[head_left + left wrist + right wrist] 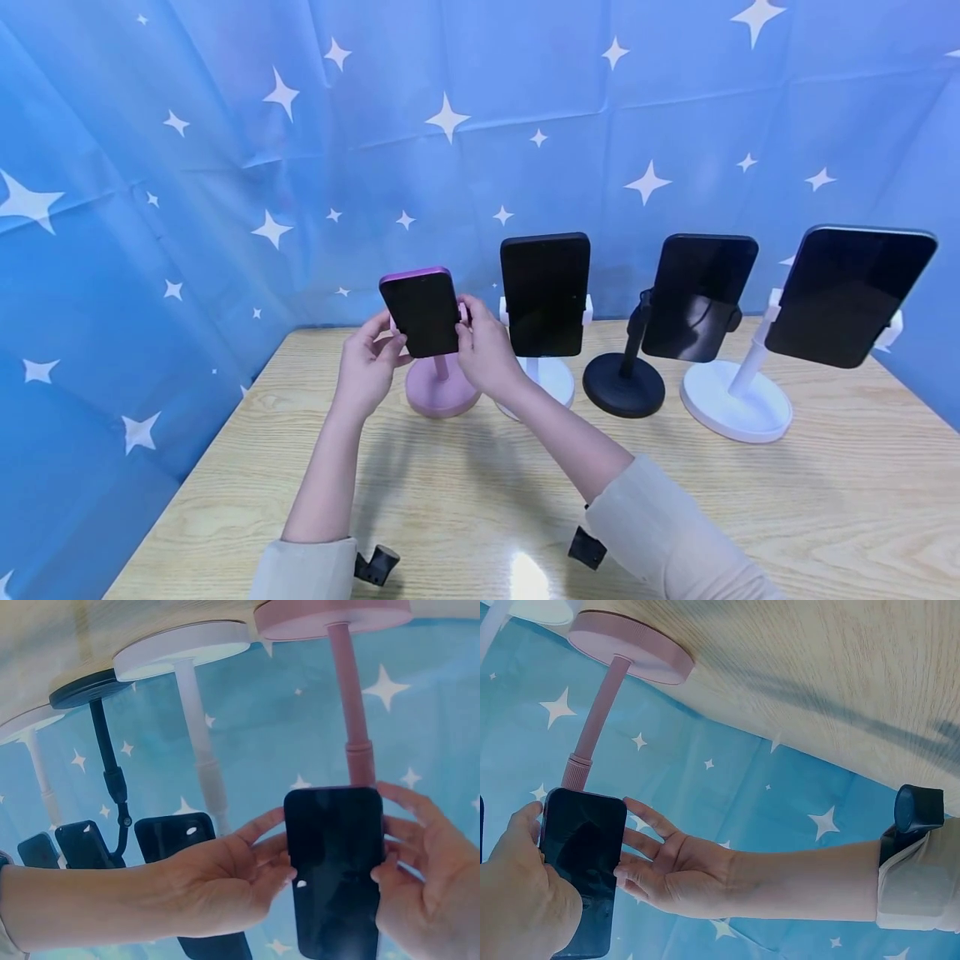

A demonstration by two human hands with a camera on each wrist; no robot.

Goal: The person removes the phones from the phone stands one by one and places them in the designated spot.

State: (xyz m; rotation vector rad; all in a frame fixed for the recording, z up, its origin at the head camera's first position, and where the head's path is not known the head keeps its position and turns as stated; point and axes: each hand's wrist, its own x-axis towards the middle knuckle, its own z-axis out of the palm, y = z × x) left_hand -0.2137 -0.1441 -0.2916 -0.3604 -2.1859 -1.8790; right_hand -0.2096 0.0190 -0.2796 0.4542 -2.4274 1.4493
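A smartphone with a pink-purple edge and a dark screen sits tilted at the top of a pink phone stand. My left hand grips its left edge, thumb at the lower front corner and fingers round the side. From the other side my right hand holds the right edge, its thumb by the screen and its fingers at the pink clamp. In the left wrist view the phone appears between both hands, below the pink post. The phone's back and most of the clamp are hidden.
Right of the hands stand a white stand with a black phone, a black stand with a phone, and another white stand with a larger phone. All are on a wooden table before a blue star-patterned curtain.
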